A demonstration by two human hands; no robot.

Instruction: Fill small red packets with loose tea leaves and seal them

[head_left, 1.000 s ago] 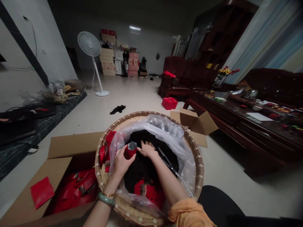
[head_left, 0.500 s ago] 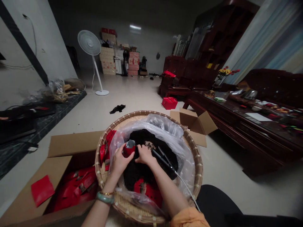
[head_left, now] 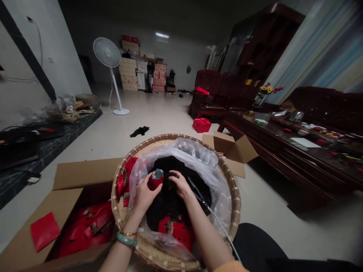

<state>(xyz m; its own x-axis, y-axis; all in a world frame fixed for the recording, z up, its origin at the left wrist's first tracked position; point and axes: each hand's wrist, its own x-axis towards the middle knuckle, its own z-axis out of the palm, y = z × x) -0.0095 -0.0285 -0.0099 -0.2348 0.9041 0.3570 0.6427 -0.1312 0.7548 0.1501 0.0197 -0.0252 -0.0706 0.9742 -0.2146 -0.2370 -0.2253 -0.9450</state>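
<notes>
In my left hand (head_left: 148,192) is a small red foil pouch (head_left: 156,181), upright, its silver-lined mouth open at the top. Just right of it, my right hand (head_left: 180,184) has its fingers curled round a clump of dark loose leaves. Both hands are above a heap of black, tea-like leaves (head_left: 161,211) in a clear plastic bag (head_left: 219,181), spread inside a round woven bamboo basket (head_left: 236,211). A slim two-armed tool (head_left: 198,194) with a white cord lies on the heap's right side. Nearer me, a red packet (head_left: 178,232) lies on the leaves.
Left of the basket, an open carton (head_left: 65,204) holds many red pouches; one red pouch (head_left: 44,231) lies on its flap. Another open carton (head_left: 238,149) stands beyond the basket's right rim. A dark wooden table (head_left: 263,151), a white standing fan (head_left: 107,53) and a black stool (head_left: 258,245) are around.
My right hand has moved slightly right and up from the leaves, with dark leaves between its fingers. The left hand still holds the pouch. The view has shifted slightly.
</notes>
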